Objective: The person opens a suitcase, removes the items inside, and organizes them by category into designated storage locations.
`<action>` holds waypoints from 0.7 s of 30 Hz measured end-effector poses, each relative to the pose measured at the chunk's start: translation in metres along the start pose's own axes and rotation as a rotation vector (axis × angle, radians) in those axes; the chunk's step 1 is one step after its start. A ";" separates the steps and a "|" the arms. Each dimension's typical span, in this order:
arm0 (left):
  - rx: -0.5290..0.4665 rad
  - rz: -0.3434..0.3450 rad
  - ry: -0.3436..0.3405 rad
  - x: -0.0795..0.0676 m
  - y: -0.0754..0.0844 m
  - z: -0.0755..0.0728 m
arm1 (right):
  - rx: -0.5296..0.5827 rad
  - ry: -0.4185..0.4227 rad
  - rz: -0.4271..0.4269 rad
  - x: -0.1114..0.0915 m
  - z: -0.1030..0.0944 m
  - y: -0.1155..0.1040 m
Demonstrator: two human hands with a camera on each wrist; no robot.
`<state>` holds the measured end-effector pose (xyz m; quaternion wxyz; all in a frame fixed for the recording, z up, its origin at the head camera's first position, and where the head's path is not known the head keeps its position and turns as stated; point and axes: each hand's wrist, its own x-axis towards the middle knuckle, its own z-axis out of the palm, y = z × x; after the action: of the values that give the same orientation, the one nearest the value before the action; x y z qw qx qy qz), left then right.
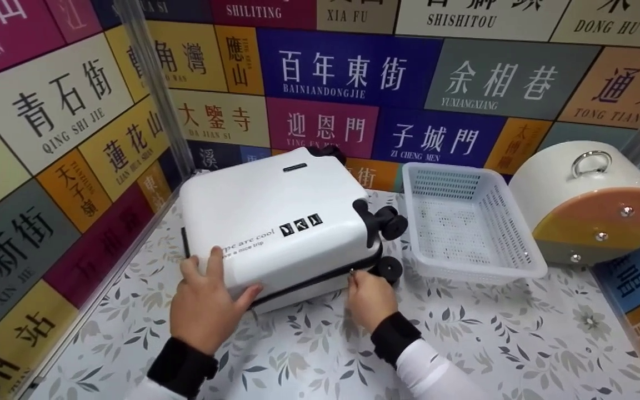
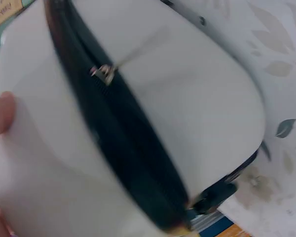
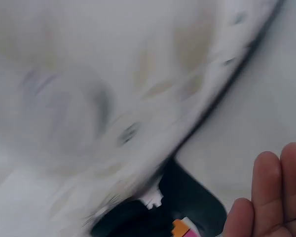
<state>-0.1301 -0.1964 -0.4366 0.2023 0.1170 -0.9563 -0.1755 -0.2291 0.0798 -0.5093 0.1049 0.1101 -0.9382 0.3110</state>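
Note:
A small white suitcase [image 1: 275, 205] lies flat, its black wheels [image 1: 392, 222] at the right end. My left hand [image 1: 203, 305] rests on its near left corner, fingers spread over the lid and thumb along the near side. Low on that near side, close to the wheels, my right hand [image 1: 373, 300] pinches a small zipper pull [image 1: 351, 271]. The black zipper band [image 2: 123, 133] runs along the suitcase's side in the left wrist view, with a metal zipper slider [image 2: 106, 74] on it. In the right wrist view, fingers [image 3: 269, 197] show beside the white shell; the pull is hidden there.
A white plastic basket [image 1: 531, 266] stands right of the suitcase. Beyond it is a round-topped white box [image 1: 564, 166] with a coloured front and ring handle. The table [image 1: 464, 344] has a leaf-patterned cover; sign-printed walls [image 1: 348, 66] close off the back and sides.

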 end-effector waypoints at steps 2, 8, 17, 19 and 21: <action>0.005 0.023 0.000 0.000 0.003 -0.002 | -0.003 0.001 0.013 0.000 -0.001 0.003; -0.036 0.046 0.011 0.012 -0.004 0.008 | 0.018 -0.072 0.017 0.000 -0.006 0.004; -0.111 -0.002 -0.088 0.050 -0.043 -0.001 | 0.124 -0.201 -0.185 -0.010 -0.014 0.012; -0.080 -0.013 -0.091 0.064 -0.051 -0.005 | 0.129 -0.169 -0.171 -0.012 -0.021 0.020; -0.029 -0.036 -0.087 0.075 -0.052 -0.012 | 0.107 -0.093 -0.139 -0.013 -0.030 0.029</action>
<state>-0.1839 -0.2696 -0.4207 0.1591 0.1236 -0.9593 -0.1981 -0.2203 0.1223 -0.5057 0.0766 0.1947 -0.9141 0.3472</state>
